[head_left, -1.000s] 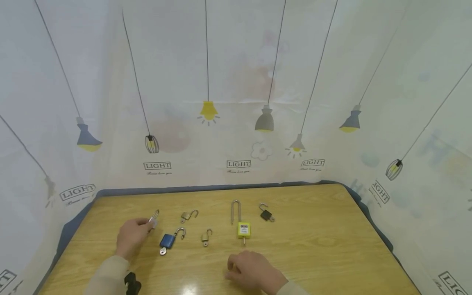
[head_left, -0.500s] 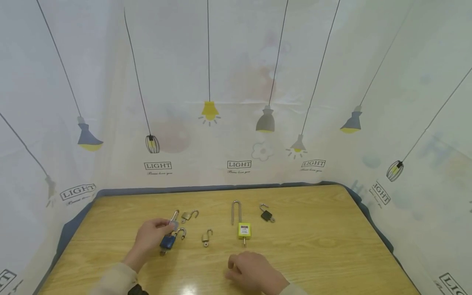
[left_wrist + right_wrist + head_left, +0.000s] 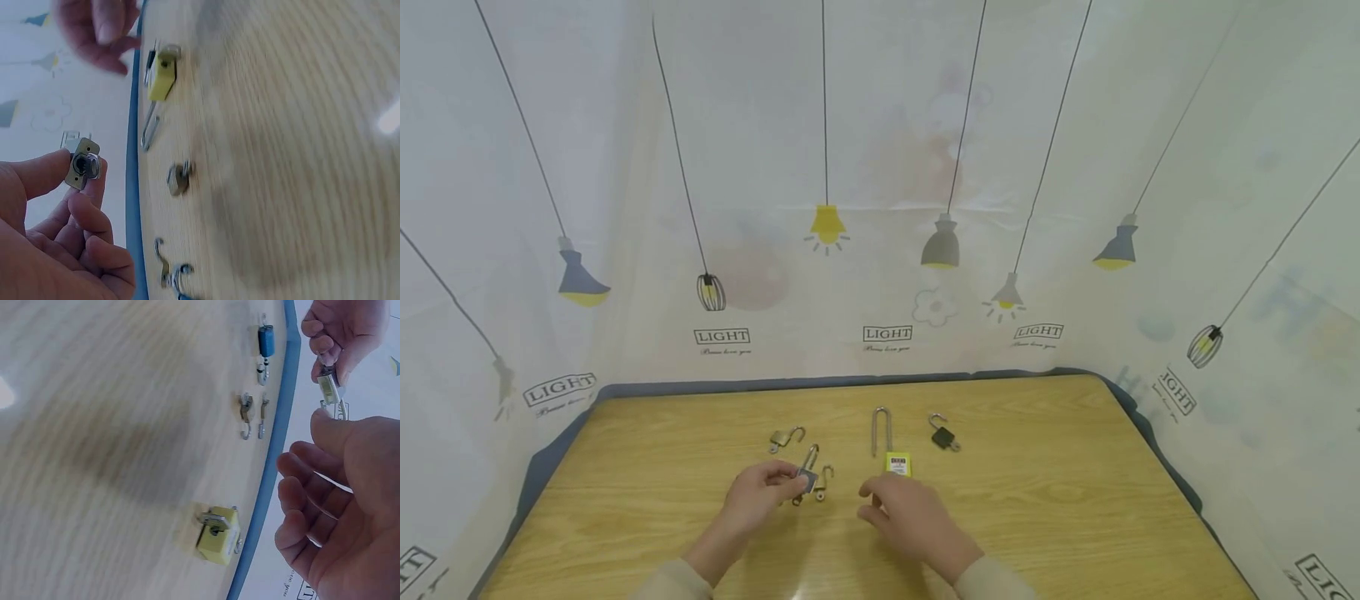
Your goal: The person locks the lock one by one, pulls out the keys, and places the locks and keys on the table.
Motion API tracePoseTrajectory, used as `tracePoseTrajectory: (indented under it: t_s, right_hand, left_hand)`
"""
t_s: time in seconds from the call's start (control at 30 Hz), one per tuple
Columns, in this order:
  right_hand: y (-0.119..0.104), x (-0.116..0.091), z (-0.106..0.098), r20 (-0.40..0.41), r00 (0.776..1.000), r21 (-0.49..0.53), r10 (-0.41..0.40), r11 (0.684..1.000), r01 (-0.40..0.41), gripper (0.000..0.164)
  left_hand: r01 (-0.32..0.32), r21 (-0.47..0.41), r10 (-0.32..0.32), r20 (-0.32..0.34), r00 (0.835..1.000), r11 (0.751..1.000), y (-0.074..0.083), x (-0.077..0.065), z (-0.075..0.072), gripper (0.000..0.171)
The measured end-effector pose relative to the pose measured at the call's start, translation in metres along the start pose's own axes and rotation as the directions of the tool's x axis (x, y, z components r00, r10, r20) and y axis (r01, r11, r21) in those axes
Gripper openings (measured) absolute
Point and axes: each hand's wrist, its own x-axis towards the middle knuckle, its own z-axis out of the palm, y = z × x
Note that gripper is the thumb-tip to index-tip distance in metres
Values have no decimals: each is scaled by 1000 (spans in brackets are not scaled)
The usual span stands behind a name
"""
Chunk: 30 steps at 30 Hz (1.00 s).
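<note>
My left hand [image 3: 763,496] pinches a small silver padlock [image 3: 807,478] between thumb and fingers, lifted above the table. Its long shackle points up and a key [image 3: 92,166] sits in its keyhole, seen from below in the left wrist view. My right hand [image 3: 904,512] holds nothing, its fingers loosely bent, a short way right of that padlock. In the right wrist view the right thumb [image 3: 328,428] overlaps the padlock's shackle end. A small brass padlock [image 3: 822,486] lies just beyond the left fingertips. The blue padlock [image 3: 266,340] is hidden behind the left hand in the head view.
A yellow padlock [image 3: 898,463] with a tall open shackle lies beyond the right hand, partly covered by it. Farther back are a second brass padlock [image 3: 781,437] and a black padlock [image 3: 943,437], both open with keys. A lamp-printed curtain [image 3: 760,167] encloses the wooden table [image 3: 1060,500].
My left hand has carried the silver padlock from the table's left side rightward, past the blue padlock, toward the right hand. The right hand has risen slightly, covering part of the yellow padlock.
</note>
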Motion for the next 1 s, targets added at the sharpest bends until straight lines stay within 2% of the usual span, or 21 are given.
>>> tracePoseTrajectory:
  t_s: [0.23,0.37,0.5,0.67,1.0]
  right_hand:
    - [-6,12,-8,-128,989,30,68,997,-64,28]
    - [-5,16,-7,-179,979,63,100,994,-90,31]
    - [-6,18,-6,-214,971,111,103,991,-80,34]
    - [-6,19,-4,-226,971,165,83,985,-46,28]
    - [-4,20,0,-157,983,253,91,966,-49,15]
  left_hand:
    - [-25,-24,27,67,997,999,9,-13,18,33]
    - [-71,-24,73,89,993,997,11,-17,24,32]
    - [-104,-13,105,105,989,994,10,-20,27,31]
    - [-114,-20,115,154,981,993,9,-22,31,31]
    - [-128,-35,132,186,974,991,5,-26,34,31]
